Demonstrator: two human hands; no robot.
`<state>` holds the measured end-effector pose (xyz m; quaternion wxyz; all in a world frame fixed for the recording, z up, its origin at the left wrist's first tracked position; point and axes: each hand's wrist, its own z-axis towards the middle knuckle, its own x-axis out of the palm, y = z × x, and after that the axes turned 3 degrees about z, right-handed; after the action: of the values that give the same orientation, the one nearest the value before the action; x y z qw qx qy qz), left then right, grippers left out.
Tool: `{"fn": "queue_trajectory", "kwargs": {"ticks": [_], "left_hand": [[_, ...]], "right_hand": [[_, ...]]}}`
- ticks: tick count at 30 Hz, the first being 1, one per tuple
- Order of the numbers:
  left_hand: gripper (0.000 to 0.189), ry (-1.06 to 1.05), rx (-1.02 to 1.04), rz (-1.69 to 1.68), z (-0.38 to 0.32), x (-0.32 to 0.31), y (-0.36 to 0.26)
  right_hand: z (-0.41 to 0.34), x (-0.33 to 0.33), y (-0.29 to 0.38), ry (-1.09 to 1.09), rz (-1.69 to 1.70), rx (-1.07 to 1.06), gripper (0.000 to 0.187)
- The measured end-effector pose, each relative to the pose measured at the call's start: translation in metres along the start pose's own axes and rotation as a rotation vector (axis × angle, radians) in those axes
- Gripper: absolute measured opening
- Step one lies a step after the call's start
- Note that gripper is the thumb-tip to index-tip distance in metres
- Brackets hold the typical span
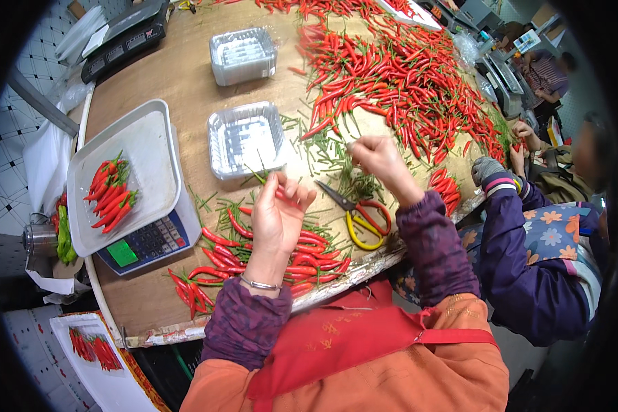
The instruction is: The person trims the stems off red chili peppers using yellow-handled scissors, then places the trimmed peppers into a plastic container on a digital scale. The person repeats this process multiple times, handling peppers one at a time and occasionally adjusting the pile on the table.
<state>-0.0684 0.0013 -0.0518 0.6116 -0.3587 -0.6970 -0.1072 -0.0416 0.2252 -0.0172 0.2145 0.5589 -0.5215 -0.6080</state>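
My left hand pinches a red chili pepper whose green stem points up and away. Beneath that hand, loose red chilies lie along the table's near edge. My right hand is raised over cut green stems, its fingers drawn together; nothing is discernible between them. Scissors with red and yellow handles rest below it, blades towards the upper left. Beyond my left hand stands a transparent plastic tray. The big heap of red chilies spreads across the table's far right.
At left, a digital scale carries a pan with a small pack of chilies. Stacked plastic trays and a black scale stand farther back. A co-worker's gloved hand is at the right edge, near a small chili pile.
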Motion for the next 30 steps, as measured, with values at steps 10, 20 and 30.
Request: {"fn": "queue_trajectory", "kwargs": {"ticks": [10,20,30], "left_hand": [[0.024,-0.012,-0.197,-0.069,-0.004,-0.001,-0.003],[0.021,0.007,-0.208,-0.064,-0.004,0.001,-0.006],[0.019,-0.011,-0.191,0.063,-0.003,0.006,-0.005]], "right_hand": [[0.096,-0.007,-0.026,-0.253,-0.595,0.025,0.044],[0.102,0.005,-0.008,-0.214,-0.680,0.074,0.037],[0.102,-0.011,-0.032,-0.164,-0.726,0.046,0.022]]}}
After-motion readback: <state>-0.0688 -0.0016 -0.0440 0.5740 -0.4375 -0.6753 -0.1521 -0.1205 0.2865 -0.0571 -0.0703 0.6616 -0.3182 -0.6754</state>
